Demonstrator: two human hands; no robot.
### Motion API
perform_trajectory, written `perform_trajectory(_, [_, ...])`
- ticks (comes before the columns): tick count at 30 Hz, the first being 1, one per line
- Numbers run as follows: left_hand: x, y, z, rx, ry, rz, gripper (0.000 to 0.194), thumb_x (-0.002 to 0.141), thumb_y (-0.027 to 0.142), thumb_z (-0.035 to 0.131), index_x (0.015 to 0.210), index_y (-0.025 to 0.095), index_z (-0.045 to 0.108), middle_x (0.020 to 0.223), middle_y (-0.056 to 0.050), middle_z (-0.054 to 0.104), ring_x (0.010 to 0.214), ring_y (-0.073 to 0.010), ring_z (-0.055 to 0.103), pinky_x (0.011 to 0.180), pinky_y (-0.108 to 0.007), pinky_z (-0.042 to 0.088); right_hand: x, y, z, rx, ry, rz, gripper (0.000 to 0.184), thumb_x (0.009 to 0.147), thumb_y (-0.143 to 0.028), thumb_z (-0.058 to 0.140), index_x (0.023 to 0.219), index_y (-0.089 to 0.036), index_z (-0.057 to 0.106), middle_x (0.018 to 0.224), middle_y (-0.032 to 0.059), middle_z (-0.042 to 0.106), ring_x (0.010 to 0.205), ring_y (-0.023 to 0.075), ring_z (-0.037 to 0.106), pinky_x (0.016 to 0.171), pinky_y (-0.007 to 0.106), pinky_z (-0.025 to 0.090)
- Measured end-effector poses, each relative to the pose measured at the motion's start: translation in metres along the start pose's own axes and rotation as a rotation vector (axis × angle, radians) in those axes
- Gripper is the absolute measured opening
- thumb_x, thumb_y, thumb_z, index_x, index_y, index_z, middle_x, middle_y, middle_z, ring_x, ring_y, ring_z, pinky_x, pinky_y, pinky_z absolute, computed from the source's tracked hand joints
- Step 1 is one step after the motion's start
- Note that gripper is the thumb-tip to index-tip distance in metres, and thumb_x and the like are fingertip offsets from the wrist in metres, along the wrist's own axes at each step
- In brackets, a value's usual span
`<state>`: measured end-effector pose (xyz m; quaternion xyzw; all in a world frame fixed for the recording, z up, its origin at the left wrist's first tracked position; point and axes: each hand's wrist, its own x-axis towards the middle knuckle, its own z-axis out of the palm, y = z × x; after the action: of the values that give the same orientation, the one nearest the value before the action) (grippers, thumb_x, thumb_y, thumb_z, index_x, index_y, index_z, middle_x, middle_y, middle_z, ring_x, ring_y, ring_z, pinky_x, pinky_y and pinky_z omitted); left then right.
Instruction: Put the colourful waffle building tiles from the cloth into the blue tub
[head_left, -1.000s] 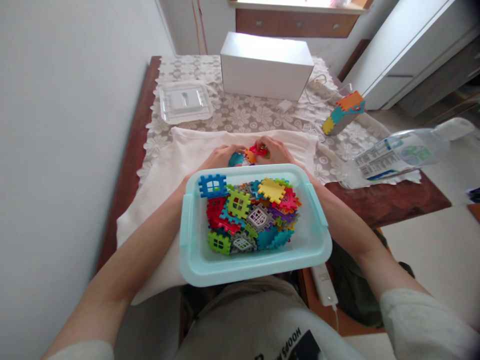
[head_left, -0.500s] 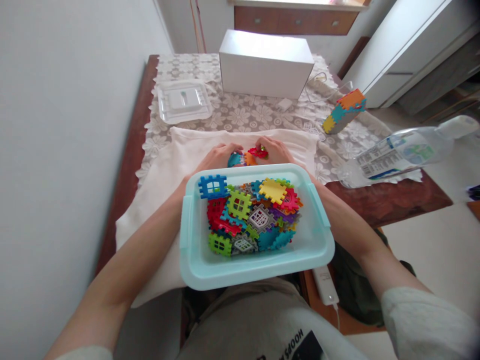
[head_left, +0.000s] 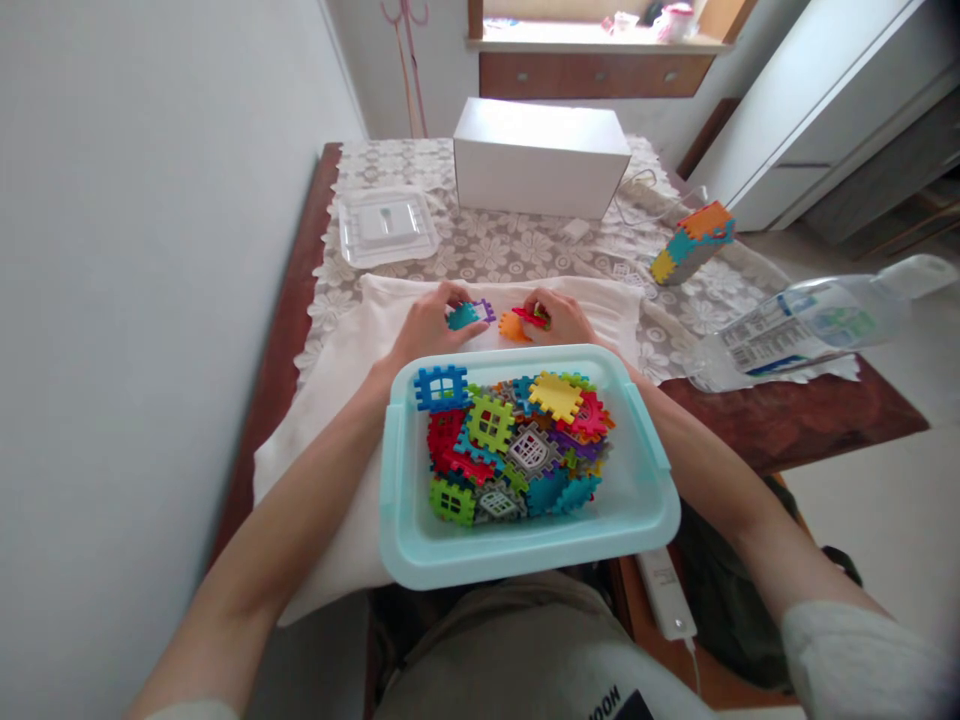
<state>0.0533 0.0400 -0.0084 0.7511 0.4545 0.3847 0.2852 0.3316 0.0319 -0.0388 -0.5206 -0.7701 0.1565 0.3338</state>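
Observation:
My left hand [head_left: 426,326] rests on the white cloth [head_left: 330,400] beyond the tub, fingers closed on a teal and purple toy tile piece [head_left: 468,314]. A short gap to the right, my right hand [head_left: 559,317] grips a red and orange tile piece [head_left: 523,322]. A light blue plastic tub [head_left: 652,500] sits just in front of me at the table's near edge. It holds several interlocking plastic tiles [head_left: 517,440] in many colours, some with window shapes.
A white box [head_left: 541,157] stands at the back of the lace-covered table [head_left: 517,240]. A clear lid [head_left: 386,225] lies back left. A built block of coloured tiles [head_left: 694,240] sits at right, near a lying plastic bottle [head_left: 802,320]. A wall runs along the left.
My hands have drawn apart: the cluster of tiles held together between them is now split, teal and purple in the left, red and orange in the right. The camera view tilted slightly.

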Motion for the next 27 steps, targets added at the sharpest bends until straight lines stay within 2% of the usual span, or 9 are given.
perform_trajectory(3, [0.008,0.006,-0.014,-0.264,0.063,-0.078,0.044,0.082,0.052,0.089,0.105,0.026,0.063,0.101,-0.004,0.079,0.09,-0.0198,0.073,0.075,-0.033,0.057,0.002,0.004,0.003,0.06,0.063,0.023,0.018,0.087,-0.04,0.063,0.093,-0.024,0.062,0.088,0.005,0.076,0.077,0.0224,0.065,0.078,0.036,0.049])
perform_trajectory(5, [0.011,0.024,-0.032,-0.537,-0.069,-0.115,0.05,0.075,0.055,0.094,0.102,0.026,0.064,0.089,-0.001,0.075,0.078,-0.018,0.071,0.069,-0.031,0.056,0.003,0.006,0.004,0.08,0.061,0.024,0.018,0.086,-0.041,0.065,0.093,-0.024,0.063,0.084,0.0032,0.074,0.074,0.0214,0.064,0.077,0.035,0.048])
perform_trajectory(7, [0.011,0.052,-0.052,-0.669,-0.281,-0.094,0.049,0.073,0.052,0.099,0.103,0.027,0.07,0.093,-0.002,0.078,0.081,-0.0203,0.075,0.073,-0.035,0.06,0.004,0.006,0.003,0.083,0.05,0.022,0.018,0.085,-0.041,0.067,0.093,-0.025,0.064,0.082,0.0021,0.073,0.074,0.0213,0.063,0.075,0.035,0.048])
perform_trajectory(11, [0.002,0.114,-0.08,-0.539,-0.779,0.045,0.047,0.07,0.032,0.104,0.113,0.029,0.085,0.117,-0.008,0.086,0.117,-0.0349,0.082,0.106,-0.05,0.065,0.002,0.0,0.0,0.119,0.082,0.007,0.021,0.087,-0.045,0.07,0.088,-0.025,0.063,0.085,0.0033,0.074,0.077,0.0214,0.062,0.077,0.036,0.051])
perform_trajectory(15, [-0.002,0.137,-0.084,-0.399,-0.855,0.078,0.044,0.075,0.035,0.104,0.116,0.031,0.09,0.123,-0.009,0.087,0.124,-0.0387,0.081,0.114,-0.056,0.066,0.004,-0.007,-0.001,0.22,0.162,0.017,0.043,0.089,-0.064,0.078,0.081,-0.026,0.059,0.082,0.0037,0.072,0.075,0.0203,0.06,0.079,0.039,0.054])
perform_trajectory(18, [0.002,0.12,-0.079,-0.452,-0.836,0.065,0.049,0.08,0.045,0.101,0.125,0.03,0.089,0.134,-0.01,0.086,0.135,-0.0396,0.077,0.121,-0.057,0.061,0.012,-0.012,-0.005,0.499,0.173,0.038,0.06,0.083,-0.083,0.081,0.084,-0.027,0.06,0.08,0.0015,0.071,0.07,0.018,0.059,0.069,0.036,0.053])
perform_trajectory(20, [0.006,0.098,-0.068,-0.518,-0.759,0.052,0.044,0.089,0.053,0.094,0.124,0.027,0.089,0.132,-0.012,0.086,0.133,-0.0363,0.078,0.124,-0.055,0.059,0.016,-0.018,-0.016,0.772,0.132,0.021,0.066,0.081,-0.089,0.082,0.089,-0.027,0.06,0.084,0.0018,0.074,0.067,0.0165,0.06,0.062,0.033,0.051])
perform_trajectory(24, [0.012,0.045,-0.025,-0.665,-0.296,-0.112,0.036,0.091,0.056,0.088,0.102,0.023,0.08,0.104,-0.008,0.084,0.103,-0.0245,0.082,0.107,-0.047,0.065,0.015,-0.044,-0.057,1.066,-0.048,-0.116,0.068,0.077,-0.087,0.089,0.09,-0.026,0.061,0.094,0.0052,0.08,0.066,0.0157,0.065,0.059,0.031,0.051])
perform_trajectory(27, [0.01,0.013,0.01,-0.492,-0.116,-0.11,0.045,0.088,0.063,0.083,0.104,0.022,0.073,0.11,-0.011,0.082,0.103,-0.0242,0.079,0.097,-0.042,0.065,0.006,-0.067,-0.086,1.021,-0.314,-0.264,0.072,0.072,-0.09,0.091,0.09,-0.023,0.07,0.105,0.0108,0.083,0.081,0.0219,0.076,0.079,0.041,0.064])
